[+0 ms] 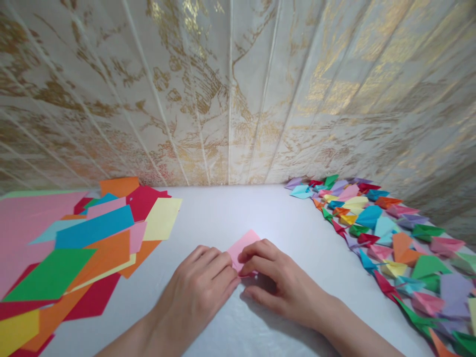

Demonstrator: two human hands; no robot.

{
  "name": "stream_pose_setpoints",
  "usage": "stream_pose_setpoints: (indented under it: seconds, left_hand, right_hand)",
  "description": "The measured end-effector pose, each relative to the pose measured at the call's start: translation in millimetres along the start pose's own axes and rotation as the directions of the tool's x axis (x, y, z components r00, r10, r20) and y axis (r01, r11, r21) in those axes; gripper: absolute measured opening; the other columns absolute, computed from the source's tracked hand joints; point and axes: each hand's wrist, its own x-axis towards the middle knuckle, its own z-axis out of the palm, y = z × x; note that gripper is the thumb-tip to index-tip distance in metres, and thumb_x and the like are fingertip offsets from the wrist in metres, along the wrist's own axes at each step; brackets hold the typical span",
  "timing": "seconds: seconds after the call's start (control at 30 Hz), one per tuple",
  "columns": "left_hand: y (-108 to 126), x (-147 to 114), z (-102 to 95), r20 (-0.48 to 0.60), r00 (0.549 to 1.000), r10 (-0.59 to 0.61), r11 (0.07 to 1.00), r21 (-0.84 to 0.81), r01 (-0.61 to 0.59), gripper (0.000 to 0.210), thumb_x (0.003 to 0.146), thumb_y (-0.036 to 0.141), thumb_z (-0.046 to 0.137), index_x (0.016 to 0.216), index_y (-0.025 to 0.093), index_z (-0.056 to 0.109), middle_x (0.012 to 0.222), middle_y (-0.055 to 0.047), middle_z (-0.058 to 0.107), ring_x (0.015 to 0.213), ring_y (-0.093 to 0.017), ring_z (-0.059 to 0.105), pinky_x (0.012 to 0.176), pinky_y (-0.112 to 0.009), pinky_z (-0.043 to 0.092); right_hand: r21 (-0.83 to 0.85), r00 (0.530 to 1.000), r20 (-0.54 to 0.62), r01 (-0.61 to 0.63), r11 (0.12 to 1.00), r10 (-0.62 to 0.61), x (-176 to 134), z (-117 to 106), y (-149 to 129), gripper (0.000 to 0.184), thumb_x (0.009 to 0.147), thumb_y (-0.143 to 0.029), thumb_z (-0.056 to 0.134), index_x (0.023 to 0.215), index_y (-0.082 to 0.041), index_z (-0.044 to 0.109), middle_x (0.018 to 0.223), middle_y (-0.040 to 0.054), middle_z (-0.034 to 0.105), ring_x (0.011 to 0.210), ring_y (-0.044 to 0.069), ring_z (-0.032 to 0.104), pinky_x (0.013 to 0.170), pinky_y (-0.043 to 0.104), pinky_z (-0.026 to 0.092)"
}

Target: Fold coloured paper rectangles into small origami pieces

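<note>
A pink sheet of origami paper [245, 245] lies on the white table in front of me, one corner pointing away. Its near edge looks folded, though my fingers cover much of it. My left hand [206, 277] rests on the paper's left side with bent fingers, holding it at the near left corner. From the right, my right hand [273, 280] curls over the paper, its fingertips pressing near the front edge and the thumb lower down, a little apart from the fingers.
Loose coloured paper sheets [94, 228] overlap in a pile on the left. Many small folded paper pieces [385, 225] in mixed colours cover the right side. A white curtain with gold patterns [230, 94] hangs along the back edge of the white table [223, 208].
</note>
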Motion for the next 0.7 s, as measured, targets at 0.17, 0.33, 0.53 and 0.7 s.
stream_pose_setpoints:
  seconds: [0.17, 0.33, 0.53, 0.7]
  left_hand:
    - [4, -2, -2.9, -0.014, 0.999, -0.044, 0.999, -0.020, 0.044, 0.031, 0.101, 0.012, 0.040, 0.081, 0.018, 0.063, 0.078, -0.002, 0.064, 0.073, -0.018, 0.057, 0.068, -0.033, 0.044]
    - [8, -11, -6.0, -0.013, 0.999, -0.039, 0.992, -0.121, 0.037, 0.027, 0.102, 0.014, 0.040, 0.097, 0.019, 0.067, 0.091, -0.002, 0.070, 0.083, -0.017, 0.060, 0.075, -0.031, 0.048]
    - [7, -17, -10.3, 0.083, 0.996, -0.022, 0.992, -0.123, 0.032, 0.027, 0.100, 0.012, 0.041, 0.099, 0.019, 0.067, 0.092, -0.002, 0.070, 0.089, -0.017, 0.061, 0.082, -0.031, 0.051]
    - [8, -21, -5.1, 0.108, 0.994, -0.020, 0.994, -0.104, 0.031, 0.021, 0.099, 0.013, 0.046, 0.092, 0.020, 0.065, 0.091, -0.002, 0.069, 0.087, -0.017, 0.061, 0.081, -0.030, 0.051]
  right_hand:
    - [-0.076, 0.998, -0.053, -0.041, 0.996, 0.037, 2, 1, -1, 0.010, 0.092, -0.015, 0.062, 0.087, -0.021, 0.068, 0.105, 0.0048, 0.067, 0.100, 0.021, 0.056, 0.089, 0.038, 0.046]
    - [-0.030, 0.992, -0.046, -0.121, 0.992, 0.119, 2, 0, -4, 0.011, 0.093, -0.014, 0.063, 0.087, -0.022, 0.067, 0.098, 0.0025, 0.068, 0.097, 0.020, 0.054, 0.088, 0.038, 0.044]
    - [-0.025, 0.969, -0.081, -0.238, 0.971, 0.235, 2, 3, -5, 0.014, 0.090, -0.010, 0.065, 0.083, -0.022, 0.064, 0.096, 0.0031, 0.063, 0.097, 0.022, 0.050, 0.086, 0.039, 0.044]
    - [-0.099, 0.963, -0.095, -0.259, 0.961, 0.250, 6, 6, -2, 0.015, 0.089, -0.009, 0.065, 0.080, -0.020, 0.061, 0.093, 0.0039, 0.060, 0.092, 0.022, 0.049, 0.082, 0.039, 0.043]
